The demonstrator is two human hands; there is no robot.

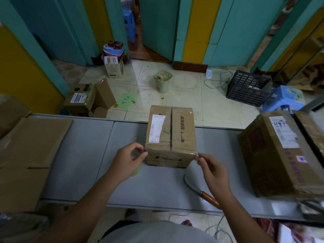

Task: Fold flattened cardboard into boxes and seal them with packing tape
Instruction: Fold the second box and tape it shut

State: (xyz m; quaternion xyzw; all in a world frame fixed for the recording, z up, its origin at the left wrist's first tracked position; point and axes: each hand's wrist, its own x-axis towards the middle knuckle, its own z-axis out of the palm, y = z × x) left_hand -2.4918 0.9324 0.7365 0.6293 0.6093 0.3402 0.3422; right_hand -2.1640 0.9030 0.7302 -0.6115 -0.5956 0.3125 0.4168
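A folded cardboard box (pixel 171 135) stands on the grey table (pixel 84 155), its two top flaps meeting at a dark seam, with a white label on the left flap. A clear strip of packing tape (pixel 171 151) runs along its near top edge. My left hand (pixel 128 159) pinches the tape end at the box's near left corner. My right hand (pixel 213 170) pinches the other end at the near right corner. A pale green tape roll (pixel 136 171) peeks out under my left hand.
A knife with an orange handle (pixel 201 191) lies on the table under my right wrist. Flattened cardboard (pixel 29 155) lies at the left, a larger taped box (pixel 278 153) at the right. Beyond the table: floor, boxes, a bin, a black crate, a blue stool.
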